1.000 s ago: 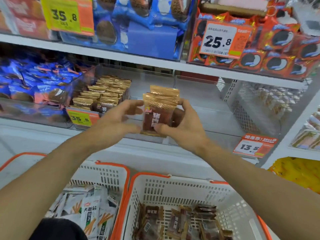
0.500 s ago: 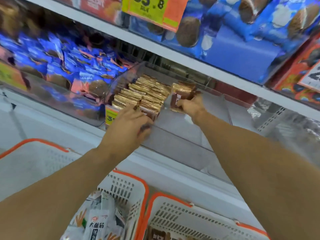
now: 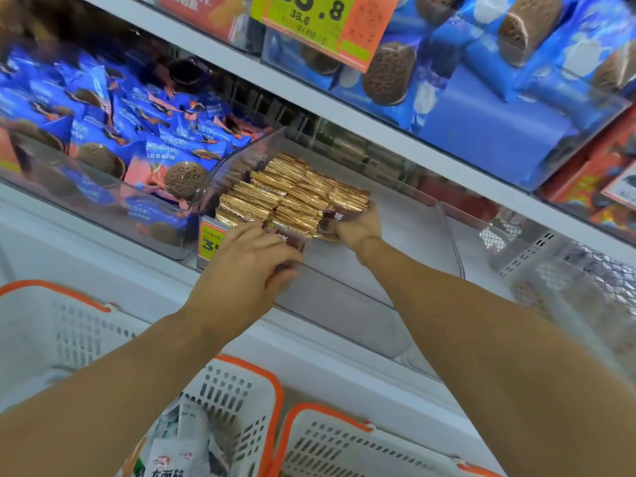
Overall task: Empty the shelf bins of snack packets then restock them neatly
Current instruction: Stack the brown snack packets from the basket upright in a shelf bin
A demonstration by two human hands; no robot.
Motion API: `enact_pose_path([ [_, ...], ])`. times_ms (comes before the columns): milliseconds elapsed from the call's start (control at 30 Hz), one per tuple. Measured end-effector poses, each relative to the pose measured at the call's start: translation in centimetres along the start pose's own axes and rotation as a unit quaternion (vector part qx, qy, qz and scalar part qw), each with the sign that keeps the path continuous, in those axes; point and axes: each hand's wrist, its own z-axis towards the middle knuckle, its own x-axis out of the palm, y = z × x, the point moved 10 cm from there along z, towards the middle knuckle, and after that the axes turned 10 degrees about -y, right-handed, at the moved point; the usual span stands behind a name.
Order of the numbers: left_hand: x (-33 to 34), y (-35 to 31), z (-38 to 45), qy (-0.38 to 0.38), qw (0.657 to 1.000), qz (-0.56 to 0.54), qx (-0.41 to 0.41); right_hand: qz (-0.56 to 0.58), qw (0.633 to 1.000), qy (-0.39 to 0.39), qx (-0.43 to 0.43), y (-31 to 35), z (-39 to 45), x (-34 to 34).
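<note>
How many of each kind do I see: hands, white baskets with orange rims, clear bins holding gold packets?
Bare hands: 2
White plastic baskets with orange rims: 2
Clear plastic bin holding gold snack packets: 1
Total: 5

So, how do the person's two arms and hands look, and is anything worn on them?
Both forearms are bare up to the picture's edge: no sleeves, gloves, watch or bracelet show. The left hand and right hand show no rings on the visible fingers. The nails look short and plain.
</note>
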Motion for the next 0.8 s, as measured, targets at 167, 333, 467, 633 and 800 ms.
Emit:
enact_pose_path([
  [167,0.0,0.1,-0.1,-0.007,1.000,-0.006,-0.002,-0.056,0.995,-0.088,0.006,-0.2,0.6,-2.8],
  [333,0.0,0.2,-0.1,-0.009,1.000,-0.010,-0.006,-0.079,0.993,-0.086,0.013,-0.4,0.4,-3.3],
  [467,0.0,0.3,-0.2,-0.002,1.000,-0.012,-0.009,-0.073,0.991,-0.112,0.028,-0.4,0.1,-3.8],
  [633,-0.2,0.1,-0.2,-0.004,1.000,0.001,-0.009,-0.086,0.992,-0.093,0.007,-0.1,-0.2,-2.9],
  [800,-1.1,1.3,-0.2,-0.003,0.997,0.067,-0.045,-0.097,0.990,-0.099,-0.007,0.2,-0.3,-2.4],
])
